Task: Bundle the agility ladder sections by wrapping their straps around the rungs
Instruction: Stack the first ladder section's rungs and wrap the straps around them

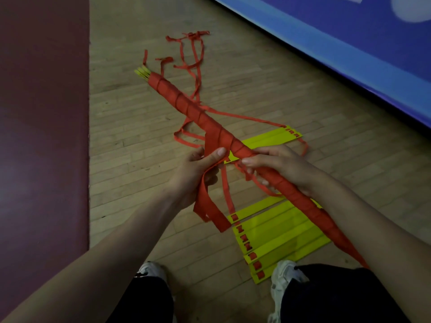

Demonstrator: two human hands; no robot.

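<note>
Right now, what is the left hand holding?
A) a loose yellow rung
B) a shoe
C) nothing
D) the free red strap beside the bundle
D: the left hand pinches the red strap just off the wrapped bundle, which the right hand grips.

Bundled rungs (141, 72) hidden under strap wrap (184, 103); only far tips show.

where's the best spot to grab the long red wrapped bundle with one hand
Take the long red strap-wrapped bundle of yellow rungs around its middle, coming from above across its narrow width. It is a long thin rod, so a mid-length grip should balance it; loose red straps trail from the far end.
</note>
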